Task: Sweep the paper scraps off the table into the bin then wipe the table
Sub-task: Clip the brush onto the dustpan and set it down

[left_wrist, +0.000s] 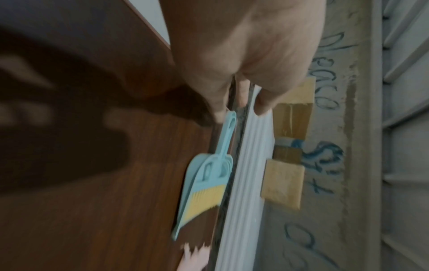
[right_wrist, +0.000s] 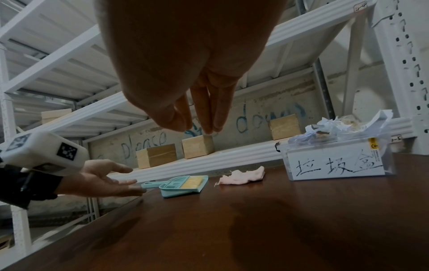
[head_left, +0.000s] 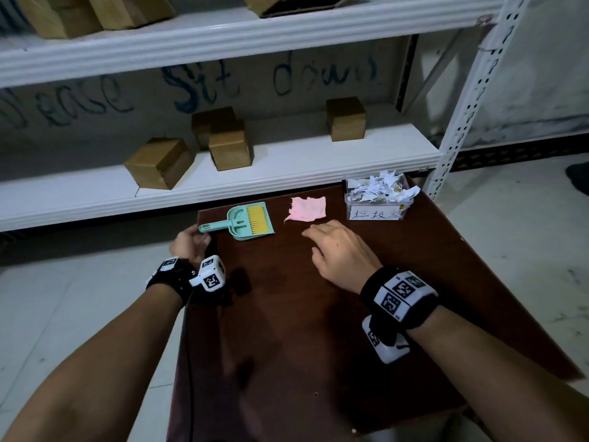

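Note:
A teal dustpan (head_left: 251, 223) with a yellow-bristled brush lying in it sits at the far left of the dark brown table (head_left: 302, 330). My left hand (head_left: 194, 239) is at the tip of the pan's handle with its fingers stretched out, and it holds nothing. The right wrist view shows that open hand (right_wrist: 111, 181) beside the dustpan (right_wrist: 181, 186). A pink cloth (head_left: 307, 209) lies flat to the right of the pan. My right hand (head_left: 331, 244) hovers open just in front of the cloth. A clear bin (head_left: 377, 207) heaped with paper scraps stands at the far right corner.
A white metal shelf (head_left: 223, 186) runs right behind the table's far edge and carries several cardboard boxes (head_left: 159, 162). Its perforated upright (head_left: 459, 129) stands beside the bin. Pale tiled floor (head_left: 79, 298) lies to the left and right of the table.

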### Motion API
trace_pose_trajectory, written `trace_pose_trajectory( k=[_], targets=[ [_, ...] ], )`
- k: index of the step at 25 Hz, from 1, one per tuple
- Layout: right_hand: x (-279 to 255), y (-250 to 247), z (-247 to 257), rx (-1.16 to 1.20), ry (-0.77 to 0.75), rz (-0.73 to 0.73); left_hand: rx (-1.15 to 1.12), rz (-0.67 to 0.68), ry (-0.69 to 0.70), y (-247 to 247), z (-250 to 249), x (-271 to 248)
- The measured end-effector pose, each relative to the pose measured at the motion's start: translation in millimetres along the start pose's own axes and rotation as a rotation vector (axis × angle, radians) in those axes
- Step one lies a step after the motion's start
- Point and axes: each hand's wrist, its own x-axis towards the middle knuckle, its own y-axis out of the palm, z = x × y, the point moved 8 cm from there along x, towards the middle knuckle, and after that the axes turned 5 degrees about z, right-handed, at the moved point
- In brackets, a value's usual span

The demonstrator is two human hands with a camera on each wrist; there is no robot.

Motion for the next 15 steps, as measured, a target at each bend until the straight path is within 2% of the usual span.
trace_pose_trajectory(
  k=[3,6,9,12,15],
  targets=[
    [0,-1,-6,0.014,0.037,0.018,0.139,-0.074,0.043,14,-8,-49],
    [-2,0,-1,0.003,0.051,0.048,0.284,-0.013,0.085,31,-11,-91],
    [-6,0,3,-0.006,0.050,0.065,0.210,0.009,0.151,48,-15,-135],
    [-11,3,7,-0.011,0.056,0.100,0.123,0.102,0.157,63,-22,-190],
    [-16,10,15,-0.026,0.055,0.141,0.153,0.172,0.174,61,-28,-232]
  ],
)
